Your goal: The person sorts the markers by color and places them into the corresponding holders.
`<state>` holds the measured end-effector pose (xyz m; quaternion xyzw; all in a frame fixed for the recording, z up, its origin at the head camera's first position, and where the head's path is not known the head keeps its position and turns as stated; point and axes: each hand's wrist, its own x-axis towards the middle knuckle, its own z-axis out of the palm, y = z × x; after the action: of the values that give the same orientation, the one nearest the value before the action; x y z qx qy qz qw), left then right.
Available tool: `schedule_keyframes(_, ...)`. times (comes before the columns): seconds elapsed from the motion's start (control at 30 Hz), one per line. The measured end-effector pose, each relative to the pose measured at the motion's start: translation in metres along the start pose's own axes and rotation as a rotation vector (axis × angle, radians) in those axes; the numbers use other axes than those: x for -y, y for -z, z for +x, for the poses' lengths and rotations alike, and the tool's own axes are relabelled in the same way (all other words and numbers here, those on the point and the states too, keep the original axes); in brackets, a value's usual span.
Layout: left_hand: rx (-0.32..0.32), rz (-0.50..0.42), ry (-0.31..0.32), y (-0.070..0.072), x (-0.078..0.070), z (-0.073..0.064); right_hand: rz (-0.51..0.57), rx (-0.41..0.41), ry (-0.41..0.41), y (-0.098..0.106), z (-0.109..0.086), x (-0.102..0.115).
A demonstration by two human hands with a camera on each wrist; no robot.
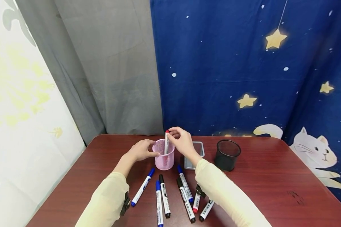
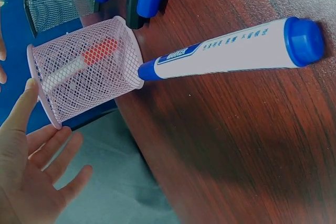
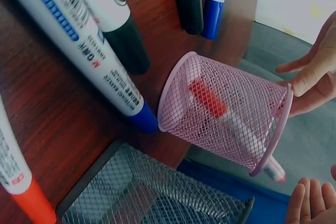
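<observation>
A pink mesh pen cup [image 1: 164, 162] stands upright on the table, and my left hand [image 1: 142, 149] holds its rim between thumb and fingers. Inside leans a white marker [image 1: 166, 143] with a red cap, red end down in the cup; its upper end rises above the rim. My right hand [image 1: 182, 142] is over the cup beside the marker's top. In the right wrist view, the straight fingers [image 3: 311, 200] of that hand are apart from the marker's end. Closest to the left wrist camera lies a blue-capped marker [image 2: 226, 51], near the cup's base.
A grey mesh rectangular holder [image 1: 199, 148] stands right of the pink cup, partly behind my right wrist. Farther right is a black mesh cup [image 1: 228, 157]. Several blue, black and red markers [image 1: 164, 197] lie in front. Curtains [image 1: 125, 78] hang behind the table's back edge.
</observation>
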<state>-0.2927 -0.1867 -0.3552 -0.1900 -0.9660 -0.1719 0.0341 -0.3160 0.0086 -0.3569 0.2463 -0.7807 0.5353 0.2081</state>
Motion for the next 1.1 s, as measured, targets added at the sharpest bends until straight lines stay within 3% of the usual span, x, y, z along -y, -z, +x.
schedule_keyframes(0.27, -0.007, -0.02, 0.003, 0.001, -0.001, 0.0, -0.054, 0.036, 0.116, 0.017, -0.003, -0.002)
schedule_keyframes(0.73, -0.008, -0.013, 0.006, 0.0, -0.003, -0.001, -0.263, 0.261, 0.364, 0.065, -0.033, 0.011)
schedule_keyframes(0.93, -0.003, -0.011, 0.015, 0.001, -0.003, -0.002, -0.301, 0.362, 0.466, 0.081, -0.053, 0.012)
schedule_keyframes(1.1, 0.003, -0.007, 0.022, 0.001, -0.003, -0.002, -0.393, 0.443, 0.536, 0.091, -0.072, 0.006)
